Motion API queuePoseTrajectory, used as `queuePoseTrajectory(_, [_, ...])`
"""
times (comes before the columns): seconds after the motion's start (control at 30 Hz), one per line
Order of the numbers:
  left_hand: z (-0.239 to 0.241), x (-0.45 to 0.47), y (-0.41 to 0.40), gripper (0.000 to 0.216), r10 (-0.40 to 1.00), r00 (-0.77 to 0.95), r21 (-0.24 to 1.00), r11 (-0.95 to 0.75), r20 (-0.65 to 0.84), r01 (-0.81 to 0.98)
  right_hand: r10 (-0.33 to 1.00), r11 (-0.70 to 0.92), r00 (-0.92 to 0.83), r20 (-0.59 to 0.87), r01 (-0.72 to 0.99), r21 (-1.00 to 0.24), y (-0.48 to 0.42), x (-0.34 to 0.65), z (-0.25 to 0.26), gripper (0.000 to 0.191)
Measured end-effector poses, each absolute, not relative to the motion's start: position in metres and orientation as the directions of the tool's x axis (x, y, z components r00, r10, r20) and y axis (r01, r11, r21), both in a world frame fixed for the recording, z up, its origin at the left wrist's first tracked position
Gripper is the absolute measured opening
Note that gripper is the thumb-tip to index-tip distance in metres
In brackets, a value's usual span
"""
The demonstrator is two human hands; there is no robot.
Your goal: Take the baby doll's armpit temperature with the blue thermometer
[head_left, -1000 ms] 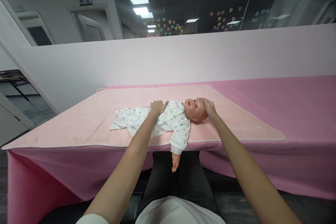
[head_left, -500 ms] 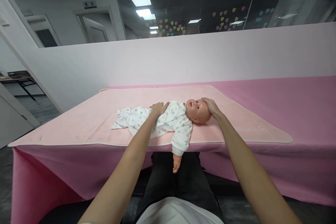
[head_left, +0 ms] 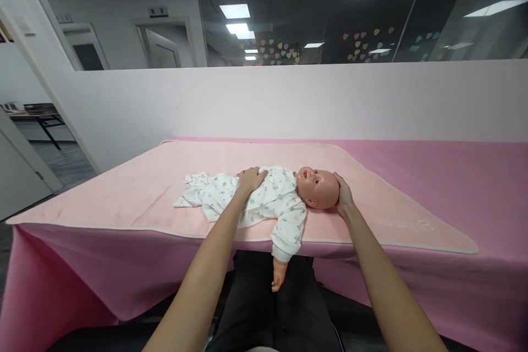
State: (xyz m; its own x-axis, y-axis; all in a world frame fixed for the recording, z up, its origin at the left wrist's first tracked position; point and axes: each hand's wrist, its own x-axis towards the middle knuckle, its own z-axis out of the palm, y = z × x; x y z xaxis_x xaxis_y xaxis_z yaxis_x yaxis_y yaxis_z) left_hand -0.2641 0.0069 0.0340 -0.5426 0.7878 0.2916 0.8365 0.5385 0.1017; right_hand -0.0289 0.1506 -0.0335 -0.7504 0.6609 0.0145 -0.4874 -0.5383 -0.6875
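Observation:
A baby doll in a white patterned outfit lies on its back on a peach mat, head to the right. Its near arm hangs over the table's front edge. My left hand rests flat on the doll's belly, fingers out. Against the crown of the doll's bald head, my right hand is cupped with its fingers extended. Part of that palm is hidden from me.
A pink cloth covers the table under the mat and drapes down in front. Behind it stands a white half wall topped by a glass window with heart stickers. Another table is beyond an opening at left.
My right hand has slid from the upper side of the doll's head round to its crown. My left hand stays on the belly. The view has shifted slightly.

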Motion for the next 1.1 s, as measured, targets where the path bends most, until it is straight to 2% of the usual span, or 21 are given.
queuePoseTrajectory(0.17, [0.035,-0.264,0.007,0.055,0.792,-0.539,0.113,0.531,0.286,0.840,0.602,-0.584,-0.798,0.022,-0.460,-0.669,0.149,-0.029,-0.034,0.050])
queuePoseTrajectory(0.33, [0.035,-0.265,0.008,0.056,0.791,-0.543,0.112,0.535,0.281,0.838,0.673,-0.528,-0.738,0.054,-0.530,-0.664,0.154,-0.032,-0.041,0.056])
queuePoseTrajectory(0.47, [0.034,-0.266,0.010,0.055,0.797,-0.538,0.110,0.530,0.273,0.841,0.754,-0.469,-0.655,0.038,-0.579,-0.668,0.158,-0.032,-0.046,0.052])
queuePoseTrajectory(0.73, [0.033,-0.266,0.011,0.056,0.791,-0.558,0.141,0.540,0.251,0.830,0.720,-0.467,-0.692,0.055,-0.542,-0.699,0.154,-0.033,-0.045,0.055])
queuePoseTrajectory(0.93, [0.034,-0.264,0.011,0.054,0.790,-0.556,0.158,0.534,0.259,0.831,0.894,-0.259,-0.442,0.068,-0.636,-0.726,0.171,-0.035,-0.054,0.041])
queuePoseTrajectory(1.1, [0.033,-0.264,0.011,0.054,0.797,-0.546,0.162,0.522,0.258,0.838,0.793,-0.355,-0.605,0.064,-0.546,-0.759,0.163,-0.032,-0.050,0.045])
